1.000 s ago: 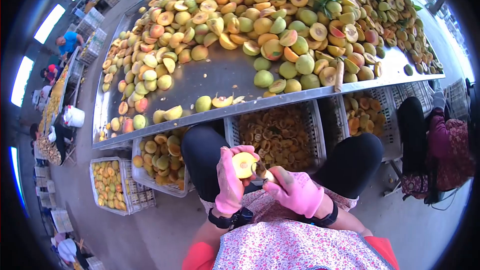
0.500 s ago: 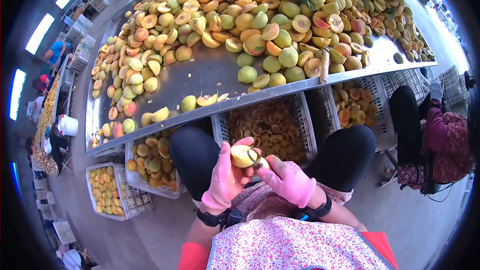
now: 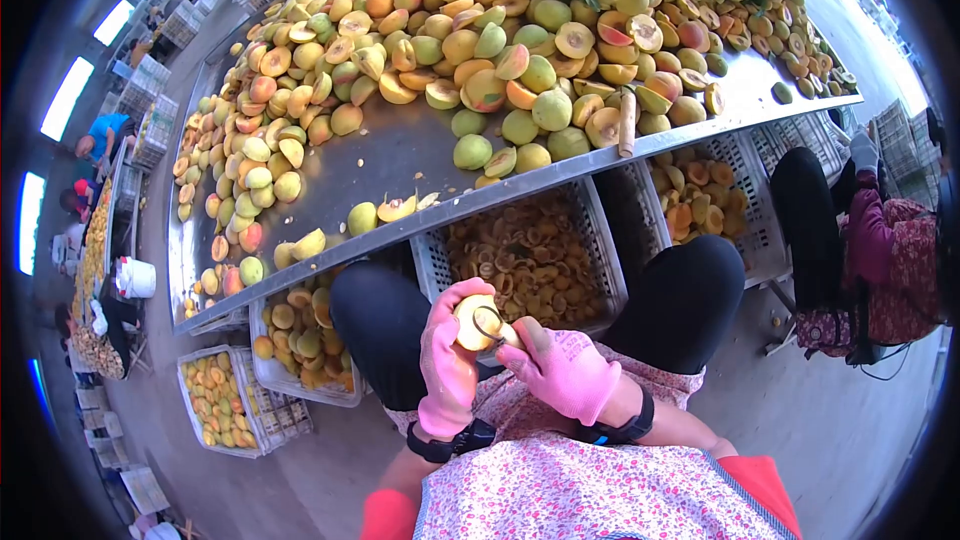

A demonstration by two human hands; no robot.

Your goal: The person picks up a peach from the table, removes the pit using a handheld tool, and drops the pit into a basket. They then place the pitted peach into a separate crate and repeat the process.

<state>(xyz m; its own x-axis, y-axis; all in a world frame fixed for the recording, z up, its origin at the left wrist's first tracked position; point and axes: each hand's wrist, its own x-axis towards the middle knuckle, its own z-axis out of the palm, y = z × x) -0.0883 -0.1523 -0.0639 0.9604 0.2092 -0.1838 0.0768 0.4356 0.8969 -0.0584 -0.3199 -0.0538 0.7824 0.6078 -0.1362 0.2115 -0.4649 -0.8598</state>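
In a pink glove, my left hand [image 3: 447, 365] is closed round a yellow peach half [image 3: 468, 326], its cut face turned up towards me. My right hand [image 3: 572, 372], gloved in pink too, grips the short handle of a pitting tool [image 3: 511, 336]. The tool's dark wire loop lies against the cut face of the peach. Both hands are above my lap, between my knees. Beyond them, a metal table [image 3: 350, 165] carries a large heap of peaches [image 3: 490, 45], many of them halved.
Under the table edge, a crate [image 3: 613, 265] holds brownish scraps. Crates with peach pieces stand at its right [image 3: 765, 230] and left [image 3: 355, 380], another [image 3: 262, 405] farther left. A wooden stick [image 3: 627, 123] rests on the table rim. A person [image 3: 885, 260] sits at the right.
The peach half has turned so its cut face shows, and the loop now lies over that face. Both hands stay close together. The view has shifted slightly.
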